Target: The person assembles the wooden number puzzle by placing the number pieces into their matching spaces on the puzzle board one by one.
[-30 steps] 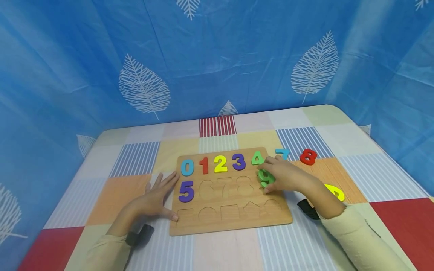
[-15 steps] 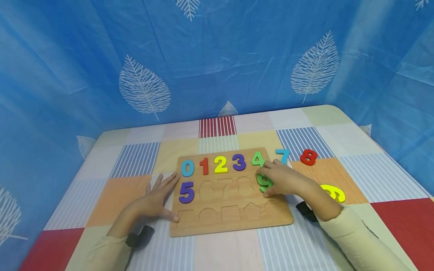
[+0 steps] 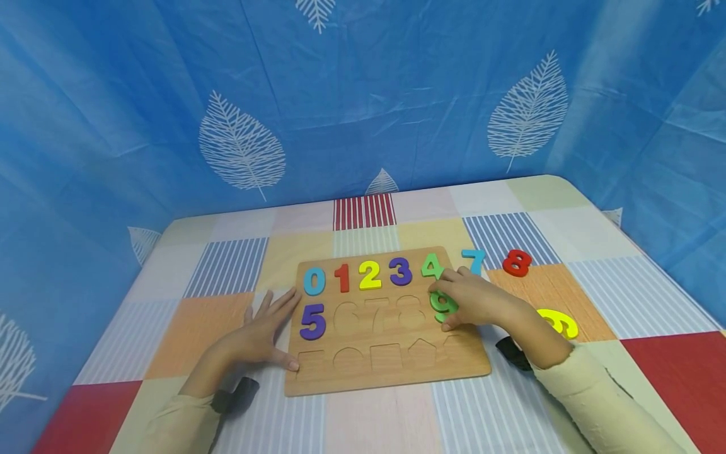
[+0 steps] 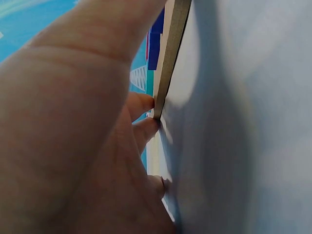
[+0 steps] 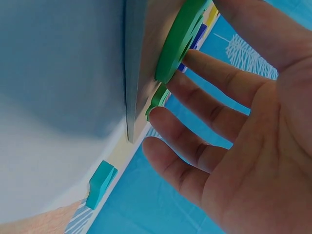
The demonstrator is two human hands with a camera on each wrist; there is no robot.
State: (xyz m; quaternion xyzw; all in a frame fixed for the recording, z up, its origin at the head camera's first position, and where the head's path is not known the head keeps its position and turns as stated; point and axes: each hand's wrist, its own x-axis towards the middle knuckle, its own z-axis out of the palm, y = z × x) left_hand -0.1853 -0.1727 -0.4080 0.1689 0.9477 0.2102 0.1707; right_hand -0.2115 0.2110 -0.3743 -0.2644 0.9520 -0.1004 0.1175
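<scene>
My right hand [image 3: 479, 299] pinches a green number 9 [image 3: 442, 304] between thumb and fingers at the right end of the second row of a wooden number board [image 3: 391, 372]. In the right wrist view the green 9 [image 5: 175, 46] stands proud of the board's face; whether it sits in its recess I cannot tell. At the board's left edge my left hand [image 3: 252, 337] rests with fingers spread, its thumb on the front left corner. The blue 0 [image 3: 314, 281], red 1, yellow 2, purple 3 [image 3: 401, 272], green 4 [image 3: 432, 265] and purple 5 [image 3: 313, 322] lie on the board.
Right of the board lie a blue 7 [image 3: 474, 260], a red 8 [image 3: 517, 263] and a yellow number [image 3: 558, 322] partly behind my right forearm. Outlined recesses show in the board's middle and front rows. Patchwork cloth [image 3: 374, 422] covers the table; a blue curtain [image 3: 363, 107] hangs behind.
The green 9 has turned and shifted slightly in my right hand's fingers, which moved a little left and down. My left hand has stayed in place.
</scene>
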